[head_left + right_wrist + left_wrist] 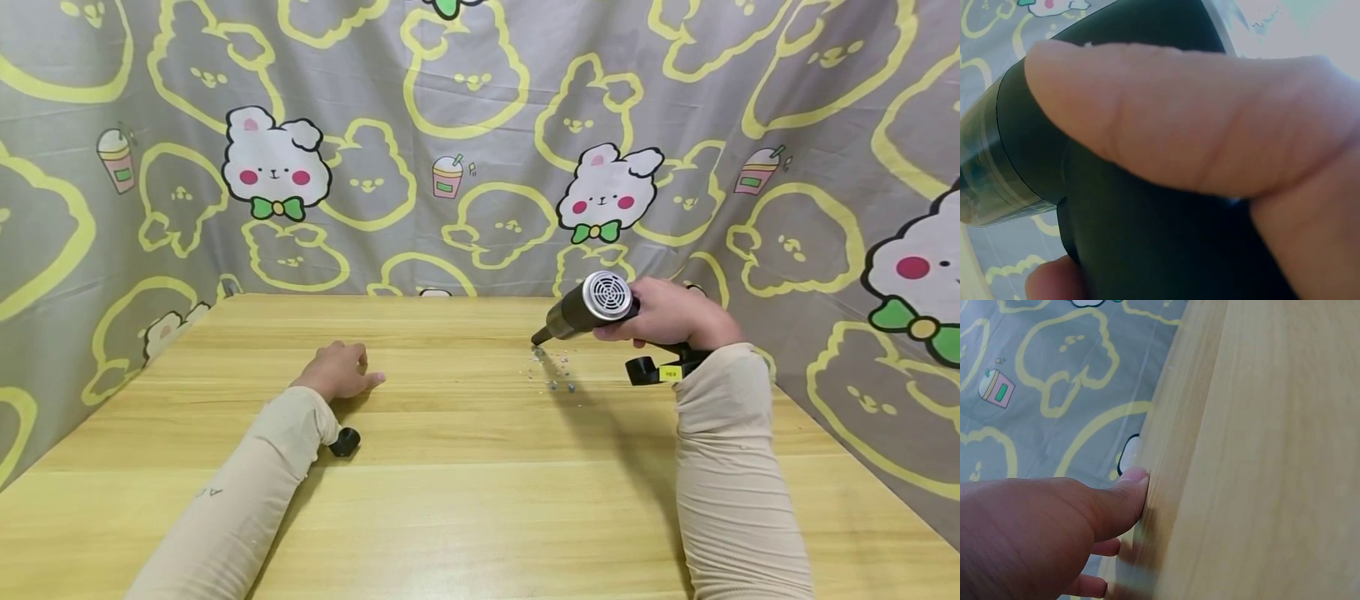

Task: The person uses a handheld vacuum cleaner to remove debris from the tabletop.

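Observation:
My right hand (671,312) grips a black handheld vacuum cleaner (576,310) with a silver round vent at its rear. The narrow nozzle points down left, its tip at the far edge of a scatter of small bluish and pale crumbs (555,375) on the table. In the right wrist view the thumb (1147,119) lies across the black body, and the see-through front cup (988,162) shows at the left. My left hand (339,371) rests on the table with nothing in it, fingers loosely bent and thumb held out.
A light wood-grain table (450,500) spreads beneath both hands. Behind it and at the sides hangs a grey curtain (510,225) with cartoon bears. Black wrist devices (345,442) stick out from both sleeves.

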### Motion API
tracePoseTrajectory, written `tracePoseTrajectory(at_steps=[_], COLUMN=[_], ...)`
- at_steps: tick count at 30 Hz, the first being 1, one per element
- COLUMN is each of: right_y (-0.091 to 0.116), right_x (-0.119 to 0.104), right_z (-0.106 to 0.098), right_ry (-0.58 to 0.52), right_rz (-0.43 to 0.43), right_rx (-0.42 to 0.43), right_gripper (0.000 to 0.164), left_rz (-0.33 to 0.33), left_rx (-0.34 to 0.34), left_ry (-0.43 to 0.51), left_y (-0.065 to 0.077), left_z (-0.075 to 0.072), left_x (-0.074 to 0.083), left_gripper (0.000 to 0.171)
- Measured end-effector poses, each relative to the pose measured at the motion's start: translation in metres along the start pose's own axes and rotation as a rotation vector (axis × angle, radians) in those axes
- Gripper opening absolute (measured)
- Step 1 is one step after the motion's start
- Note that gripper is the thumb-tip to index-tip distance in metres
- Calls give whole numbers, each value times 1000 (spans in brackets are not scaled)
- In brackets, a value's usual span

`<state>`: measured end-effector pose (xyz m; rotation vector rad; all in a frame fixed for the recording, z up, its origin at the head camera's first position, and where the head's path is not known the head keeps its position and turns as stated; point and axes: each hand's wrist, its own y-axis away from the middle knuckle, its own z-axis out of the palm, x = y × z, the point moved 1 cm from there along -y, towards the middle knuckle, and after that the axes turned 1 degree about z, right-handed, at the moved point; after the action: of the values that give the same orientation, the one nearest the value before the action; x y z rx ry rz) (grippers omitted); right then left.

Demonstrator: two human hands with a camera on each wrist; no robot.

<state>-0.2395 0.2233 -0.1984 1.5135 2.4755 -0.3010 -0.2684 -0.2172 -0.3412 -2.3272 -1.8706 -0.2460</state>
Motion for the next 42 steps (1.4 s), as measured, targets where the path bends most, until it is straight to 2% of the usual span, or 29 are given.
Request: tracePoseTrajectory(at_steps=[12, 30, 42], right_y=[6, 6, 14], right_x=[4, 1, 0], right_z=[-5, -4, -8], right_ry=[-9, -11, -42], right_rz=[-3, -16, -4], right_rx=[9, 0, -22], right_gripper=[39, 43, 33], left_rz=[-4, 8, 8], left_rx=[8, 11, 15], left_ry=[3, 1, -2], left_y=[1, 0, 0], left_z=[0, 0, -1], left_x=[0, -1, -1], left_gripper=[49, 48, 48])
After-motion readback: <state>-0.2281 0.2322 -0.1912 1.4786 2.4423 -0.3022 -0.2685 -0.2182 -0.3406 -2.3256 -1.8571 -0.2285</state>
